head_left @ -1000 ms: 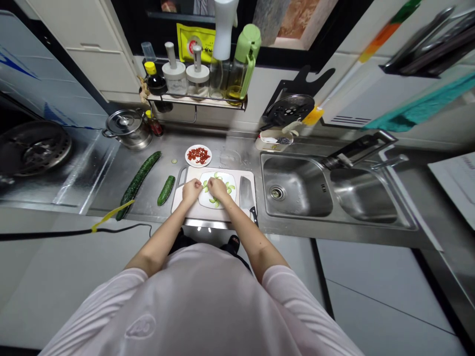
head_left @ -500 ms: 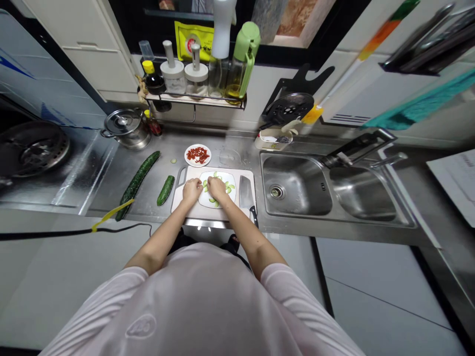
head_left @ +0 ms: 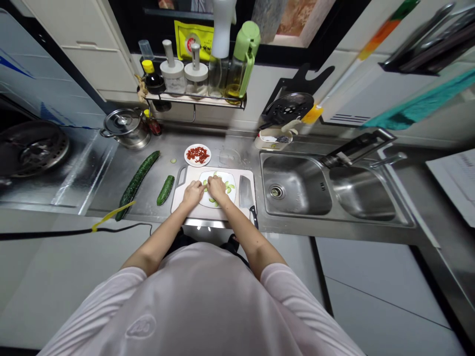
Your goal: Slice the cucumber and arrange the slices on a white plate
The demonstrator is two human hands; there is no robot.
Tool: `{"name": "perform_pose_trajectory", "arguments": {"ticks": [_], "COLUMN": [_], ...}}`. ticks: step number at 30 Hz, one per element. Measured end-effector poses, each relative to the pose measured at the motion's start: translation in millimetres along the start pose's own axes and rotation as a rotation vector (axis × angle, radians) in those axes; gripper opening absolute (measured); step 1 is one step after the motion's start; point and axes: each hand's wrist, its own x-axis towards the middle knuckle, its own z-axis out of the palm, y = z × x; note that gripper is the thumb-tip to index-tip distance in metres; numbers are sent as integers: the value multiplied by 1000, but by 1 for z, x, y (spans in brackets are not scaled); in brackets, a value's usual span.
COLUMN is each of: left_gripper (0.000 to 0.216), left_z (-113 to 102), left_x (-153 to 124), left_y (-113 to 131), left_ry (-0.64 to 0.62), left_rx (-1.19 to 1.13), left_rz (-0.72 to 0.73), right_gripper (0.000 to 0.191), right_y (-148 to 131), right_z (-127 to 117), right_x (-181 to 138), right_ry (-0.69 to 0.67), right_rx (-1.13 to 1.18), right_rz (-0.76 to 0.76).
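Note:
A white plate [head_left: 223, 199] lies on a pale cutting board [head_left: 180, 201], with several green cucumber slices [head_left: 228, 188] spread around it. My left hand [head_left: 193, 193] is at the plate's left side, fingers curled together. My right hand [head_left: 216, 188] reaches over the middle of the plate, closed, its fingertips close to those of the left. Cucumber slices show between and beside the fingertips; whatever is pinched is hidden. On the board's right side rests a cleaver [head_left: 245, 193] with a black handle. A short piece of cucumber [head_left: 165, 190] lies left of the board.
A long cucumber [head_left: 137, 185] lies farther left. Behind the board stands a small plate [head_left: 187, 159] of chopped red pieces. A lidded steel pot [head_left: 124, 129] is at the back left, a double sink [head_left: 297, 185] to the right. Bottles and jars fill a wall rack [head_left: 196, 99].
My left hand has shifted slightly right over the plate's edge, its fingers nearer the right hand. The right hand stays nearly in place. Plate, board and cleaver have not visibly moved.

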Motion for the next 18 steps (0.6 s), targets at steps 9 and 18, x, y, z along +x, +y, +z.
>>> {"name": "perform_pose_trajectory", "arguments": {"ticks": [9,18], "left_gripper": [29,28], "left_z": [0,0], "left_x": [1,3], "left_y": [-1,-1], "left_ry": [-32,-21], "left_rx": [21,40], "left_rz": [0,12], "right_gripper": [23,27], "right_y": [6,6], "right_z": [-1,-1], "right_x": [-5,-9], "right_ry": [16,-15], "right_rx": [-7,-20], "right_rz": [-20,-29]}}
